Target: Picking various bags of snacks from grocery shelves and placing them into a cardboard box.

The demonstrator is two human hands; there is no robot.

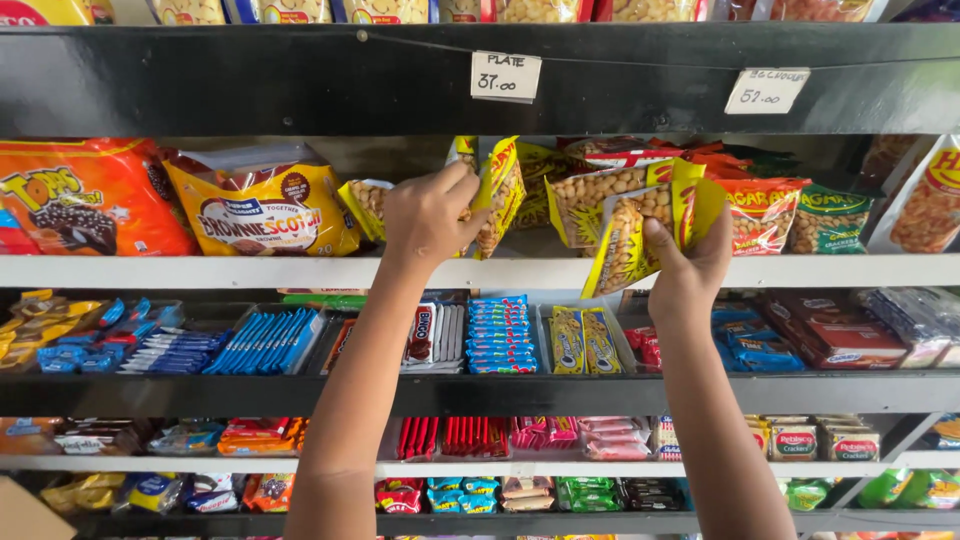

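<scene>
Both my arms reach up to a store shelf (250, 271) of snack packets. My left hand (430, 215) grips a yellow packet of peanuts (500, 195) that stands on edge on the white shelf. My right hand (690, 265) holds another yellow peanut packet (635, 235) tilted, just in front of the shelf. More yellow nut packets (590, 200) lie behind the two hands.
Left of my hands stand a yellow brownie bag (265, 210) and an orange snack bag (85, 195). Red and green nut packets (800, 215) lie to the right. Lower shelves (480, 392) hold trays of biscuits and wafer packs. Two paper price tags (505, 75) hang from the black shelf above.
</scene>
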